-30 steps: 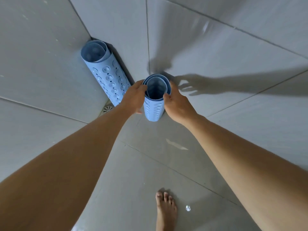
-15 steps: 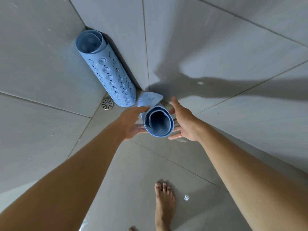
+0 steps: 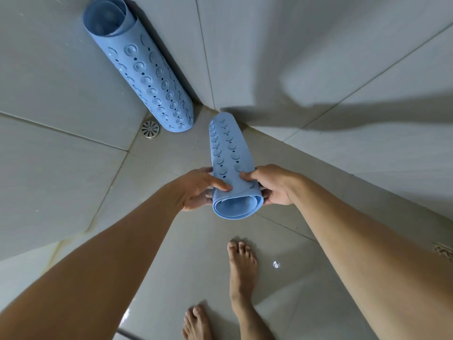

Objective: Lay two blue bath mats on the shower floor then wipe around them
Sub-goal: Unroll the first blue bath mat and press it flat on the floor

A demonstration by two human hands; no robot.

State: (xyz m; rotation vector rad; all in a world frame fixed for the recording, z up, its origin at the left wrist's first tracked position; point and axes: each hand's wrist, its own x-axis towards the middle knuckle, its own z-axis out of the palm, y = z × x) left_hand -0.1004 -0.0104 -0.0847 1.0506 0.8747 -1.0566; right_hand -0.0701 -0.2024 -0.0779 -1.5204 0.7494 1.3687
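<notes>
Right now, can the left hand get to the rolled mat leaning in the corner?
Probably not yet: the left hand is gripping the near mat with the right hand. Once freed, yes; nothing lies between it and the corner mat.

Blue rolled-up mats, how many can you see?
2. One blue rolled rubber bath mat leans in the wall corner beside the round metal drain; the other is held between left hand and right hand.

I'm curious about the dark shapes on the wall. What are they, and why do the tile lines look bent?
Head view: the dark bands on the wall tiles are shadows, probably the arms', so the light likely comes from behind the person. Tile lines splay because the lens is wide-angle. The wet floor shows a small bright glint. The rolled mat held by both hands looks sharp.
</notes>
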